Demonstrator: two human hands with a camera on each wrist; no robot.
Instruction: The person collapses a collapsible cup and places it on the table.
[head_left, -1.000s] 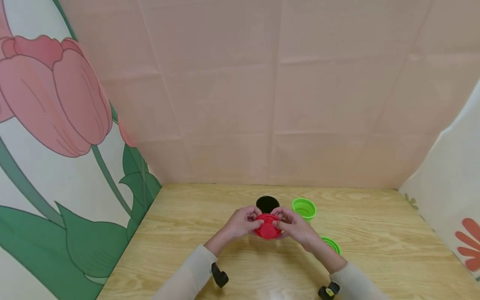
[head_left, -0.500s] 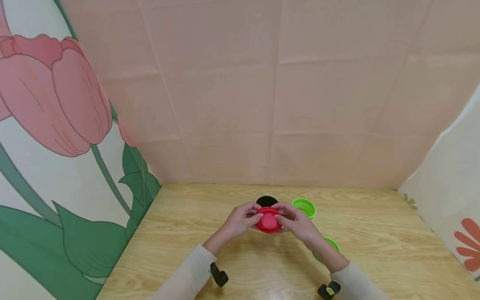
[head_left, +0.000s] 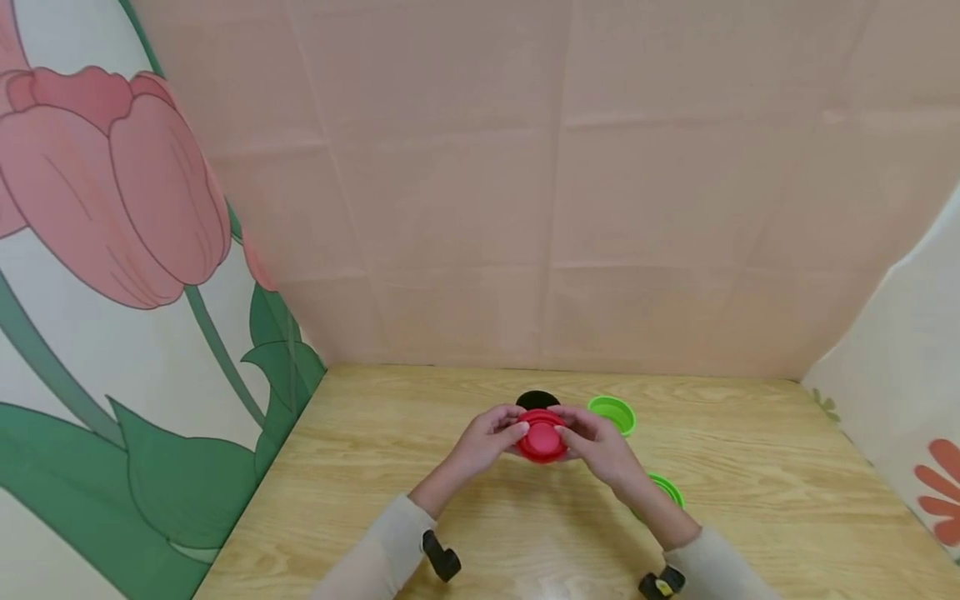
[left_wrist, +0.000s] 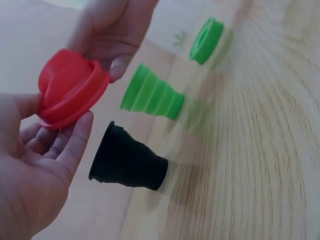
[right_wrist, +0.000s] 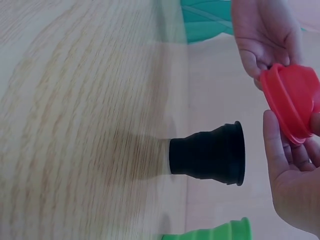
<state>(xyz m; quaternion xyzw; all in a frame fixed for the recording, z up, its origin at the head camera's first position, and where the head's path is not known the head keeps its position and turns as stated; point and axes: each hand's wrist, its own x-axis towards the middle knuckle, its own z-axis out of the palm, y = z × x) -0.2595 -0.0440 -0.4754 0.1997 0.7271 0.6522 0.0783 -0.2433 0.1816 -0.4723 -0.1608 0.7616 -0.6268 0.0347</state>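
Note:
Between both hands, above the table, is a red collapsible cup (head_left: 543,439), folded partly flat with its base towards the head camera. My left hand (head_left: 480,442) pinches its left edge, thumb on the near face and fingers behind. My right hand (head_left: 602,450) grips the opposite edge likewise. The left wrist view shows the red cup (left_wrist: 72,92) tilted, its base bulging and dented under the thumb. Just beyond the hands stands an expanded black collapsible cup (right_wrist: 207,154), upright and partly hidden in the head view.
An expanded green collapsible cup (head_left: 612,415) stands right of the black one. Nearer, a flattened green cup (head_left: 667,490) lies partly behind the right forearm. The wooden table (head_left: 405,408) meets a pink backdrop (head_left: 450,317) at its far edge.
The red cup has risen slightly and tipped in both hands, its base first pushed about and now facing the head camera. Both hands keep their hold.

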